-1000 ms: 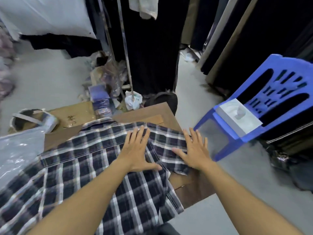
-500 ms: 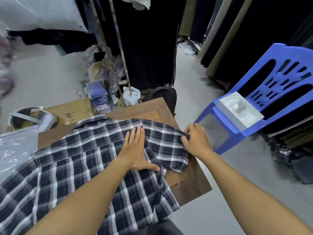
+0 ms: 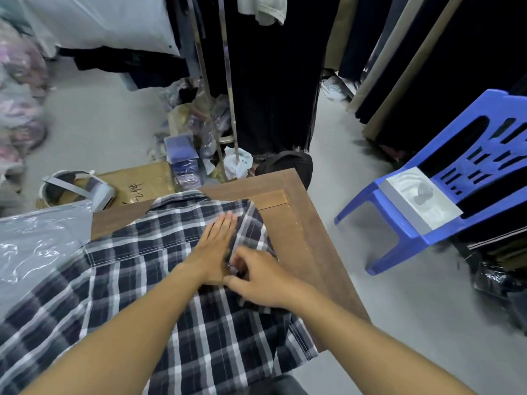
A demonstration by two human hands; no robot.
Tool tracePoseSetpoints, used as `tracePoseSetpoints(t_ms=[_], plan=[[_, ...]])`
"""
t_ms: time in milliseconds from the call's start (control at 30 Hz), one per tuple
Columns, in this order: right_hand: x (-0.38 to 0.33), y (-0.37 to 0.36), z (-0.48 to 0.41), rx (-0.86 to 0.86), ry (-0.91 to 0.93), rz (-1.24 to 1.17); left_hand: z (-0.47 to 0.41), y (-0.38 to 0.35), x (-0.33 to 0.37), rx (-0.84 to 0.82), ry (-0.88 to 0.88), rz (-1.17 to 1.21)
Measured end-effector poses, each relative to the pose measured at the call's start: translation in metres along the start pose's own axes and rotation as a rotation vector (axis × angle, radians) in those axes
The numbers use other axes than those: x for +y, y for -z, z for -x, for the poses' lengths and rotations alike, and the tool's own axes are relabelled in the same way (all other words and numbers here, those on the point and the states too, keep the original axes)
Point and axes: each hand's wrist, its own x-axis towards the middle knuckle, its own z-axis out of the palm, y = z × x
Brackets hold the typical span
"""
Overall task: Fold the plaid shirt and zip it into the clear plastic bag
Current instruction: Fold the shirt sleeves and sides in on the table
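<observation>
The navy and white plaid shirt [image 3: 137, 269] lies spread on the brown wooden table [image 3: 302, 238], collar toward the far edge. My left hand [image 3: 214, 249] presses flat on the shirt near its right shoulder, fingers together. My right hand [image 3: 256, 277] pinches the shirt's right sleeve and holds it folded inward against my left hand. The clear plastic bag [image 3: 37, 252] lies at the table's left side, partly under the shirt.
A blue plastic chair [image 3: 456, 195] with a white box [image 3: 419, 201] on its seat stands at the right. A white headset [image 3: 82, 189] rests on cardboard beyond the table. Dark garments hang on a rack [image 3: 228, 95] behind, with clutter at its foot.
My right hand closed on the sleeve's edge and drew it leftward over the shirt to my left hand. My left hand stayed pressed in place.
</observation>
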Motion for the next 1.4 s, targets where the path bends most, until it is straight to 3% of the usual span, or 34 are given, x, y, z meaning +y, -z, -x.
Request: tracePoseSetpoints(t_ms=[100,233,333,467,567,667,700,967,1100,1167,1267,1333,1400], plan=[[0.005,-0.024,-0.007,-0.093,0.026,0.008,0.01,-0.001,-0.028,-0.039,0.014,-0.11],[0.012,-0.014,-0.017,-0.005,-0.03,0.023,0.016,0.009,-0.042,-0.083,0.027,0.03],[0.021,-0.008,-0.019,-0.041,0.051,0.284,0.015,0.026,-0.049,-0.052,0.052,0.217],[0.028,-0.025,-0.014,-0.093,0.192,0.727,0.015,0.038,-0.039,0.211,0.038,0.159],[0.027,-0.025,-0.017,-0.04,0.195,0.7,0.015,0.021,-0.027,0.184,-0.101,-0.066],[0.031,-0.017,-0.033,0.209,0.189,0.615,0.021,-0.01,-0.028,0.035,-0.072,-0.311],[0.034,-0.016,-0.04,0.253,0.175,0.623,0.024,-0.02,-0.03,0.031,-0.052,-0.315],[0.061,-0.024,-0.054,0.089,0.144,0.826,0.026,-0.041,-0.044,0.091,-0.035,-0.238],[0.053,-0.02,-0.055,0.052,0.075,0.787,0.032,-0.021,-0.047,0.117,-0.038,-0.011],[0.051,-0.017,-0.061,0.186,0.033,0.578,0.04,-0.007,-0.062,0.297,0.059,0.105],[0.049,-0.004,-0.085,0.513,-0.077,0.219,0.064,0.005,-0.11,0.517,0.422,0.116],[0.045,0.006,-0.1,0.503,-0.21,0.055,0.083,0.004,-0.148,0.49,0.671,0.094],[0.042,0.014,-0.107,0.446,-0.302,-0.022,0.099,0.003,-0.173,0.435,0.791,0.14]])
